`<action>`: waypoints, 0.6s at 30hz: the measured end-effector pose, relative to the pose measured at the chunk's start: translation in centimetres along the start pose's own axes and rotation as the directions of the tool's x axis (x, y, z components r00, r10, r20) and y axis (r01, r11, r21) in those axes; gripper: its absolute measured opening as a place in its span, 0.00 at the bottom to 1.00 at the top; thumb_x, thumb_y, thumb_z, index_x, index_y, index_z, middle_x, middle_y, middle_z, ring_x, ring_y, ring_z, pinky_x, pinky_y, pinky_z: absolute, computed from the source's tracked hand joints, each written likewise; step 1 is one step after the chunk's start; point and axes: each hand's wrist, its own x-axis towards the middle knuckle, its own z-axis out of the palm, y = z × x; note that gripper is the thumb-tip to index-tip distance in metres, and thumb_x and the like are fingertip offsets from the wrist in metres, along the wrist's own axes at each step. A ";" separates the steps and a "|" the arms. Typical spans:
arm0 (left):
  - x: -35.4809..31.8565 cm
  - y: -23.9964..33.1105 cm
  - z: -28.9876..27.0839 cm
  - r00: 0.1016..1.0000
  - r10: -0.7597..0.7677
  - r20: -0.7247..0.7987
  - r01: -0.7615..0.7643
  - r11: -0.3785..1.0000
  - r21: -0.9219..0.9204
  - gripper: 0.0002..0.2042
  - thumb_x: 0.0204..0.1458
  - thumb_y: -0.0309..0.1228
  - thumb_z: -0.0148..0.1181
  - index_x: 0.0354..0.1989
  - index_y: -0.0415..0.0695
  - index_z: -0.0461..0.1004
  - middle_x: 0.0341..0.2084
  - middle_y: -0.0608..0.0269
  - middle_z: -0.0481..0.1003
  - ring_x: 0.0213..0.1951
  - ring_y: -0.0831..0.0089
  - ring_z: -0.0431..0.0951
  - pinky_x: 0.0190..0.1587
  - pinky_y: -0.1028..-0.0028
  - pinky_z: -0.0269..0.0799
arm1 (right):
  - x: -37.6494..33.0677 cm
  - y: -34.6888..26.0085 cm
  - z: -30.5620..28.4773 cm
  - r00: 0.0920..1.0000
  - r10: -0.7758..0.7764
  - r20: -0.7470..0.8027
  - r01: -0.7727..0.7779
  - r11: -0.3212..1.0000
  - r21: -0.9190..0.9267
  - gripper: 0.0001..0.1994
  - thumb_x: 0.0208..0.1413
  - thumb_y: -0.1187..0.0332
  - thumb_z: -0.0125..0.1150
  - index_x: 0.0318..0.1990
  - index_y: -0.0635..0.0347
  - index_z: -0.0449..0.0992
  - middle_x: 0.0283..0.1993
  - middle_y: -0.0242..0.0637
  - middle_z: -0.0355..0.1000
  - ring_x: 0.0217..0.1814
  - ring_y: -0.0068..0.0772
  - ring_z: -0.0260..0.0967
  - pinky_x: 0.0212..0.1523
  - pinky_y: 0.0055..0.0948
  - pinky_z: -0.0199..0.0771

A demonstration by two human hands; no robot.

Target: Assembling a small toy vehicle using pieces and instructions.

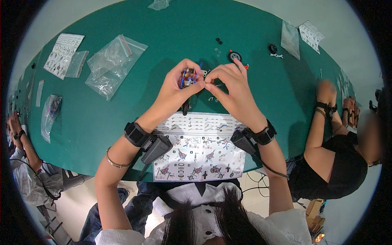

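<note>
My left hand is closed around a small, partly built model vehicle with blue, yellow and metal-coloured parts. A black wheel sticks out below that hand, toward me. Thumb and fingers of my right hand pinch together at the model's right side, against my left thumb. Whatever they pinch is too small and covered to make out. Just beyond my right fingers lies a loose black wheel with a grey hub, with red pieces beside it. Small metal parts rest on the table between my hands.
A printed instruction sheet lies on the green table before me. Clear plastic bags and another sheet are at the left. Black rings and a small wrench lie farther off. Other people sit at both sides.
</note>
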 end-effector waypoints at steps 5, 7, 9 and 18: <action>-0.2 0.3 0.0 1.000 -0.025 0.011 0.025 1.000 -0.009 0.10 0.53 0.25 0.62 0.40 0.44 0.67 0.33 0.70 0.70 0.38 0.83 0.68 0.45 0.81 0.63 | 0.1 -0.1 -0.2 0.999 0.021 0.039 -0.022 1.000 0.002 0.05 0.58 0.64 0.60 0.35 0.53 0.74 0.36 0.28 0.71 0.49 0.34 0.67 0.69 0.53 0.40; -0.1 0.3 0.1 1.000 -0.016 0.006 0.017 0.999 -0.046 0.10 0.53 0.24 0.61 0.40 0.44 0.67 0.34 0.69 0.69 0.39 0.83 0.68 0.45 0.80 0.64 | -0.2 0.5 0.1 0.998 0.037 0.048 -0.038 0.999 0.018 0.05 0.58 0.63 0.60 0.35 0.52 0.75 0.36 0.28 0.72 0.50 0.34 0.67 0.69 0.53 0.40; -0.1 0.5 0.3 0.999 -0.026 0.019 0.028 0.997 -0.078 0.10 0.53 0.24 0.61 0.40 0.44 0.67 0.34 0.69 0.69 0.39 0.83 0.68 0.45 0.80 0.64 | -0.4 0.9 -0.1 0.997 0.055 0.057 -0.057 0.998 0.031 0.05 0.58 0.63 0.59 0.35 0.52 0.76 0.37 0.28 0.73 0.50 0.33 0.67 0.69 0.54 0.39; -0.2 0.5 0.2 0.999 -0.023 0.031 0.024 1.000 -0.016 0.16 0.47 0.21 0.58 0.46 0.41 0.68 0.36 0.69 0.68 0.41 0.81 0.67 0.47 0.80 0.62 | -0.1 1.5 -0.1 0.989 0.136 0.058 -0.143 0.981 0.135 0.05 0.57 0.62 0.61 0.35 0.50 0.78 0.38 0.25 0.75 0.52 0.31 0.68 0.69 0.50 0.40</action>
